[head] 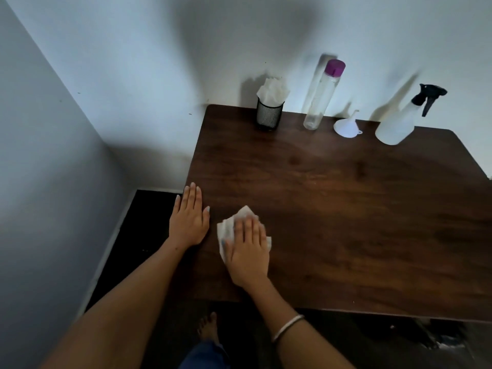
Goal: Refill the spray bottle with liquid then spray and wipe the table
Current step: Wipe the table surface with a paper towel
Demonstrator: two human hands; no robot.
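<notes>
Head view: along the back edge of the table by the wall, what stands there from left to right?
Black mesh cup holding tissues → tall clear bottle with purple cap → white funnel → spray bottle with black trigger head.

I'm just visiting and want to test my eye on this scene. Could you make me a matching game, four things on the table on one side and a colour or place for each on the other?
Things:
1. Tall clear bottle
2. Spray bottle
3. Funnel
4. Tissue

Descriptions:
A. Pressed flat under the right hand
B. Black trigger head
C. Purple cap
D. Wide mouth down, between the two bottles

Pairs: 1-C, 2-B, 3-D, 4-A
</notes>
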